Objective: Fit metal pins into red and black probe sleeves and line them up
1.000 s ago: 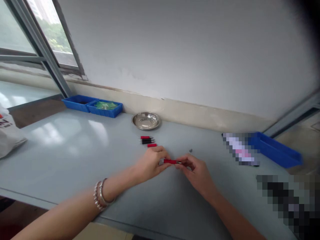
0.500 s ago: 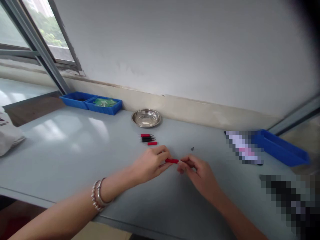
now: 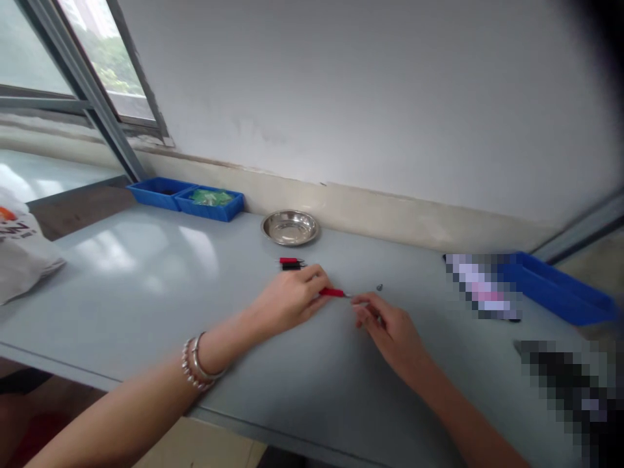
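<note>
- Centrally, the left hand (image 3: 295,296) is clamped on a red pen (image 3: 333,292), thumb and fingers closed about its rear part; the barrel extends out of the grip toward the right hand (image 3: 390,325), its metal tip foremost.
- The right hand, fingers bent, lies just beside that tip; whether its fingertips touch the pen, or are pressed together on something small, cannot be told.
- A beaded bracelet (image 3: 186,357) and a plain bangle (image 3: 195,356) encircle the wrist behind the left hand.
- Just beyond the left hand's knuckles, a second red pen (image 3: 288,260) lies on the table (image 3: 292,390), with a black barrel (image 3: 290,266) close beside it, partly hidden by the hand.
- Near the right hand, beyond its fingertips, rests a small dark piece (image 3: 379,287), too small to identify.
- Farther beyond the left hand stands a round metal dish (image 3: 290,229).
- Well to the left of the left hand, two blue trays (image 3: 209,212) adjoin end to end, the nearer bearing green packets (image 3: 212,197); a white bag (image 3: 29,260) sits at far left.
- Well to the right of the right hand lie a pixelated object (image 3: 482,289) and another blue tray (image 3: 565,292).
</note>
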Demonstrator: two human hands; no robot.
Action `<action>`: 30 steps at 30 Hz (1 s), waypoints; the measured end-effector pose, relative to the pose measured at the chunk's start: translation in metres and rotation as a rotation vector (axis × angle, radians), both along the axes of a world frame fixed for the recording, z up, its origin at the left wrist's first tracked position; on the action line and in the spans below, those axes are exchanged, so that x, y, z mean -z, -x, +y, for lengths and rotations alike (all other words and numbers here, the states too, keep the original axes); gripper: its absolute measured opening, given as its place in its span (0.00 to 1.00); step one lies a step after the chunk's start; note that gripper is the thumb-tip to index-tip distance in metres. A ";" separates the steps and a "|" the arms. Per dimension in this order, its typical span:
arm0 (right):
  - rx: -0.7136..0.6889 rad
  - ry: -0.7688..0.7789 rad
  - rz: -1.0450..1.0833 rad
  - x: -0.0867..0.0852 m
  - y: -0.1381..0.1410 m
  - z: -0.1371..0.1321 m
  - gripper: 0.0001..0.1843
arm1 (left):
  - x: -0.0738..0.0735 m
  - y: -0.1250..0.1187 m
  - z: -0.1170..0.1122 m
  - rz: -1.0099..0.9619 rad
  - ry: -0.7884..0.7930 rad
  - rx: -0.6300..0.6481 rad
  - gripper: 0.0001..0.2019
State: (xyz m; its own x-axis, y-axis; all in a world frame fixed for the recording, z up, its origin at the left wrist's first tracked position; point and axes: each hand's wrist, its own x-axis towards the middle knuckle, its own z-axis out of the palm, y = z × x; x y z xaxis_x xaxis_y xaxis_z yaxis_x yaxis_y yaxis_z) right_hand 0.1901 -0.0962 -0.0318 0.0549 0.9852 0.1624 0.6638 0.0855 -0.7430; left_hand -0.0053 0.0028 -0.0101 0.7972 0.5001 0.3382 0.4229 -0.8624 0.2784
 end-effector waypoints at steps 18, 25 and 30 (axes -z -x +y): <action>0.314 -0.159 -0.314 0.036 -0.059 0.041 0.20 | 0.021 0.023 0.082 0.172 0.155 -0.428 0.15; 0.233 -0.139 -0.219 0.052 -0.060 0.042 0.15 | 0.021 0.022 0.072 0.185 0.210 -0.401 0.16; 0.209 -0.182 -0.180 0.053 -0.058 0.043 0.12 | 0.017 0.024 0.059 0.214 0.259 -0.417 0.19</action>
State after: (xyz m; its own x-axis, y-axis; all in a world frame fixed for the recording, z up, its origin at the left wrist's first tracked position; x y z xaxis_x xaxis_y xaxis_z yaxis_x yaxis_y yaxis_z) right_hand 0.2484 -0.0532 -0.0846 0.2073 0.9095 0.3604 0.8000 0.0544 -0.5975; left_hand -0.0293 0.0614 -0.0273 0.5510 0.8344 0.0137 0.7853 -0.5240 0.3298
